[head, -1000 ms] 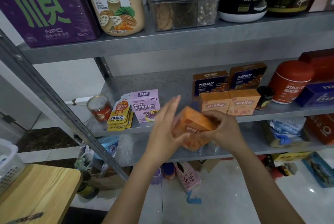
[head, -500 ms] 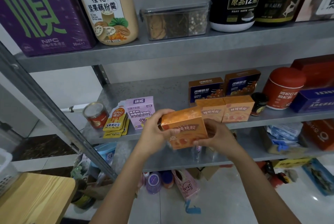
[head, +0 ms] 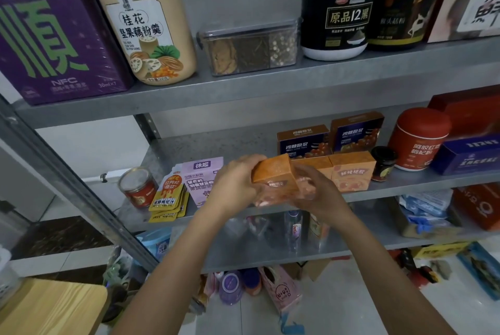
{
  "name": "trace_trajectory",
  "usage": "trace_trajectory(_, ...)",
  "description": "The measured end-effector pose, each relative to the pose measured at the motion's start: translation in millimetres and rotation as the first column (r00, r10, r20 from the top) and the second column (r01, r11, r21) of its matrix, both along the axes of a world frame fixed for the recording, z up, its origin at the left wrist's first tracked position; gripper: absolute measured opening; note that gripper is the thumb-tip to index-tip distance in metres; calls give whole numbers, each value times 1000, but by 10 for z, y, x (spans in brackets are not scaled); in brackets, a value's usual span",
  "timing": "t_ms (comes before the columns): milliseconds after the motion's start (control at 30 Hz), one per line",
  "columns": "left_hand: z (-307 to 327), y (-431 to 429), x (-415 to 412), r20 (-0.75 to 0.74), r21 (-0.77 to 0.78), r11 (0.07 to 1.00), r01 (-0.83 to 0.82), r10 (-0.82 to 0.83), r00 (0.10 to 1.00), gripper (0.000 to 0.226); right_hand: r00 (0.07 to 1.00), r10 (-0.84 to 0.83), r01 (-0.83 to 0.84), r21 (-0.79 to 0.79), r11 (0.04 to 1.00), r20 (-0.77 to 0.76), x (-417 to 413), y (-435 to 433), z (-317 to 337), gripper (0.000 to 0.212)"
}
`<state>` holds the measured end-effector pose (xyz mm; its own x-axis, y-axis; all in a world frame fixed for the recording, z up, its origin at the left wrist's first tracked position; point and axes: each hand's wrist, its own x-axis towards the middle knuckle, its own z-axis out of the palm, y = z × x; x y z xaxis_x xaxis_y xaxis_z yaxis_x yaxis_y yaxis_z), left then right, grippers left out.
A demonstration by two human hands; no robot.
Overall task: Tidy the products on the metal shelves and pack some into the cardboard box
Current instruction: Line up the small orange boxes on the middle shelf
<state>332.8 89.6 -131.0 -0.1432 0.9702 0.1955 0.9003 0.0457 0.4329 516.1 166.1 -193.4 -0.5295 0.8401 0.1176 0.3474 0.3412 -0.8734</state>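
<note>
Orange box (head: 273, 175) has turned from face-on to tilted, one end raised, and now sits at the middle shelf (head: 216, 145) front edge. Left hand (head: 235, 185) and right hand (head: 318, 192) each keep a curled grip on its ends. Likely lining it up with the matching orange boxes (head: 351, 172) just beside it.

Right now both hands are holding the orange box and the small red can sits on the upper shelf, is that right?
Not quite. In the head view the left hand and right hand do hold the orange box, but the small red can sits on the middle shelf, beside the yellow pouches, not the upper one.
</note>
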Motion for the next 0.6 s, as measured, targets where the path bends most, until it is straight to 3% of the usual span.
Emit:
trace_trajectory(133, -8, 258, -25, -237, -88, 992, -91, 68, 969, 54, 973, -185, 163, 154, 975, 140, 107, 170, -89, 80)
trace_trajectory(233, -255, 417, -68, -298, -91, 990, -110, 78, 951, 46, 957, -234, 183, 273, 945, 170, 148, 276, -178, 79)
trace_trajectory(433, -953, 535, -36, -396, -195, 970, -148, 61, 916, 90, 914, -239, 75, 445, 893, 327, 67, 424, -262, 85)
trace_trajectory(600, -901, 573, -68, -394, -257, 959, -121, 11, 919, 93, 722, -351, -111, 601, 791, 596, 84, 645, -194, 91)
